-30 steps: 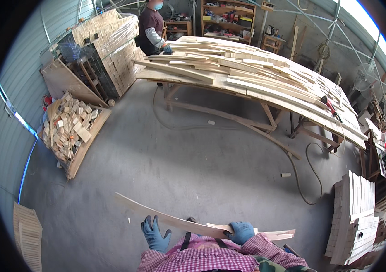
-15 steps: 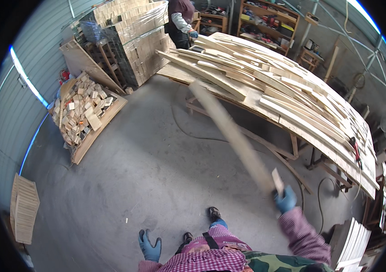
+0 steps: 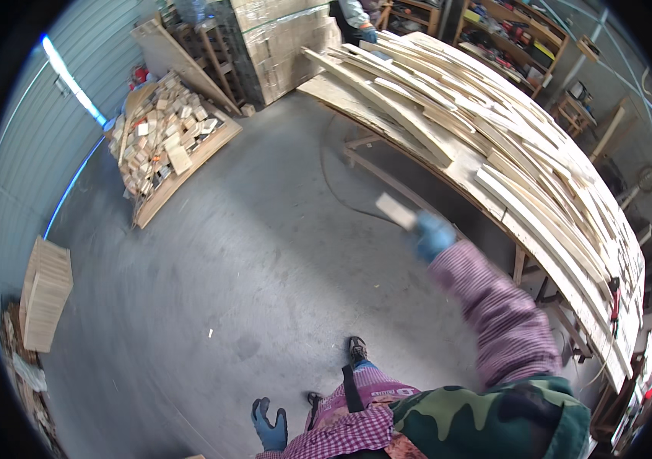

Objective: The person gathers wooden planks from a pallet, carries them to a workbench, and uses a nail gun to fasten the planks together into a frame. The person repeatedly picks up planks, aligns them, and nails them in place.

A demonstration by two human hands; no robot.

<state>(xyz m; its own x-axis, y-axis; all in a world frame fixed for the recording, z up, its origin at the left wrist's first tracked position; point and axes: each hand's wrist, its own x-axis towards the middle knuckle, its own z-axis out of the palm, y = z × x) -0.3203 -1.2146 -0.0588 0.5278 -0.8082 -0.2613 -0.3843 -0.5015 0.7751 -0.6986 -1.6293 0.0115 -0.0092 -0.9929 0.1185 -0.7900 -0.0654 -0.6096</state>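
A short, pale piece of wood (image 3: 395, 210) juts from my right hand (image 3: 434, 238), whose blue-gloved fingers are closed on it. Motion smears both the hand and the wood. My right arm reaches forward, just short of the near edge of the long worktable (image 3: 324, 95). On that table lie many long wooden boards (image 3: 417, 103), loosely stacked. Low at the front, my left hand (image 3: 271, 427), also in a blue glove, has its fingers apart and nothing in them.
At the left, a wooden pallet (image 3: 188, 176) bears a heap of wood offcuts (image 3: 165, 126). A wrapped stack of timber (image 3: 284, 46) stands behind it. Another person's gloved hand (image 3: 369, 34) is at the table's far end. A cable (image 3: 333, 183) crosses the floor. Shelves (image 3: 509, 42) stand behind.
My right hand has moved forward and left with the short wood piece. The long board that stretched from near that hand toward the table is gone from there. The view has shifted.
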